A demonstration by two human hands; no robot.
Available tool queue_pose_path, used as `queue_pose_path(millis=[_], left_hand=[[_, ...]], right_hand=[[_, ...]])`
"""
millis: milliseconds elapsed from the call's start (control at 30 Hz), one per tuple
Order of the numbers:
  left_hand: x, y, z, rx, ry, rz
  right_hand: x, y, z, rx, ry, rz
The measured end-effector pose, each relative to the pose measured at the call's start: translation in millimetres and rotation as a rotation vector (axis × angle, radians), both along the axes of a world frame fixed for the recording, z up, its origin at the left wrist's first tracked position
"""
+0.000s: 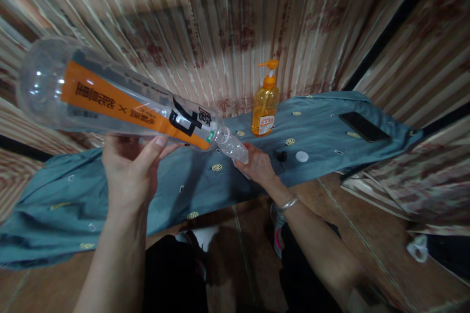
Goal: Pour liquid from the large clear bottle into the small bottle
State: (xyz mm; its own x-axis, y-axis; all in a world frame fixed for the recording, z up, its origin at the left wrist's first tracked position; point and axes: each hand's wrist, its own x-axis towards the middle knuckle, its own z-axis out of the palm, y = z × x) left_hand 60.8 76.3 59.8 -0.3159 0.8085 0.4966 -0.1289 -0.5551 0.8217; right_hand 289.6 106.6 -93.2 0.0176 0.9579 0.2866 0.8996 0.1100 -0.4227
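A large clear plastic bottle (121, 100) with an orange and black label is tilted, its base raised at the left and its neck pointing down to the right. My left hand (135, 166) grips it from below. The bottle's mouth meets a small clear container (234, 148), which my right hand (257, 164) holds with its fingers wrapped round it. Whether the two are joined or merely touching, I cannot tell. Beyond my right hand, an orange pump bottle (265, 107) with yellow liquid stands upright. A black cap (282, 156) and a white round lid (301, 157) lie to the right.
The narrow surface is covered by a blue-green cloth (323, 122), with a black phone (363, 126) at its right. Pleated patterned curtains (235, 34) hang behind. Dark frame bars (392, 24) run at the sides. My legs and shoes are below the front edge.
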Motion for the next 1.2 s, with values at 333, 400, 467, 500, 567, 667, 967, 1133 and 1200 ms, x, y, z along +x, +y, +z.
queue_pose_path(millis=[333, 400, 467, 500, 567, 667, 967, 1133, 1200], left_hand=[[1.0, 0.7, 1.1, -0.006, -0.011, 0.009], [1.1, 0.4, 1.6, -0.002, -0.010, 0.008], [0.7, 0.4, 1.9, 0.000, -0.006, 0.006], [0.3, 0.5, 1.9, 0.000, -0.002, 0.005], [-1.0, 1.0, 1.5, 0.001, 0.007, 0.003], [-3.1, 2.1, 0.5, 0.012, 0.018, 0.003], [-3.8, 3.0, -1.5, 0.032, 0.042, 0.009], [-4.6, 2.3, -0.8, 0.020, 0.056, 0.000], [-3.7, 1.5, 0.0, 0.020, 0.052, 0.002]], right_hand=[[0.1, 0.9, -2.0, 0.001, -0.017, 0.006], [0.2, 0.6, -1.7, -0.001, -0.012, 0.007], [0.0, 0.4, -1.3, -0.006, -0.005, 0.006], [-0.1, 0.4, -1.1, -0.010, -0.002, 0.005], [-0.3, 0.3, -0.6, -0.018, 0.001, 0.008], [-0.5, 0.3, 0.1, -0.018, -0.004, 0.014], [-1.4, 0.2, 0.9, -0.014, -0.016, 0.000], [-1.5, 0.6, -0.1, 0.004, -0.030, 0.002], [-1.5, 0.8, -0.9, 0.004, -0.022, 0.001]])
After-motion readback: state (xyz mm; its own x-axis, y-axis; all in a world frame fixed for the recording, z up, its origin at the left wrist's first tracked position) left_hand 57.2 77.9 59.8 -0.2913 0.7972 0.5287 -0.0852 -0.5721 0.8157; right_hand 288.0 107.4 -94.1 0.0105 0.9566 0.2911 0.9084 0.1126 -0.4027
